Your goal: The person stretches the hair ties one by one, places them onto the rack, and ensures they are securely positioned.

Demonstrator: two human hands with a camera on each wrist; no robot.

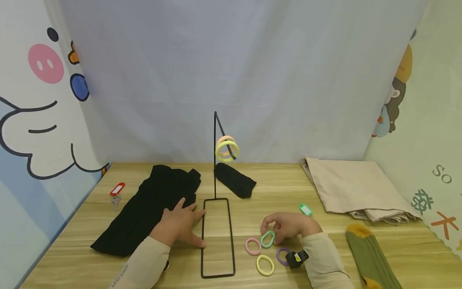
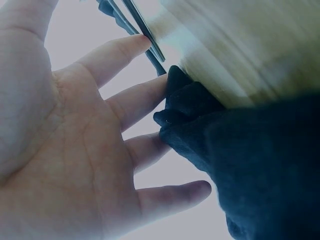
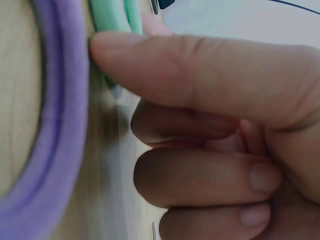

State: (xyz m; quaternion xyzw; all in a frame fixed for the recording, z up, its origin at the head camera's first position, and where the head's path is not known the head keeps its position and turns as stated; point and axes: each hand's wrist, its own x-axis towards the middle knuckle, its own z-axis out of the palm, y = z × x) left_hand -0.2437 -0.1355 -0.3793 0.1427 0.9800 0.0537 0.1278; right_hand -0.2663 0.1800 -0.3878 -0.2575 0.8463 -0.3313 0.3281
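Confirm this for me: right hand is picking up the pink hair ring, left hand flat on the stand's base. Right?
Not quite: the head view shows the right hand pinching the green hair ring, not the pink one. The left hand does rest flat on the stand's base.

Wooden desk carries: black garment left, wire stand centre, hair ties lower centre, beige cloth right, green sock lower right, red key tag far left.

Readable text is minimal: right wall sheet shows the letters "SO" in grey-green (cut off at the frame edge). Left sleeve has small dark print, too small to read. Key tags look blank.
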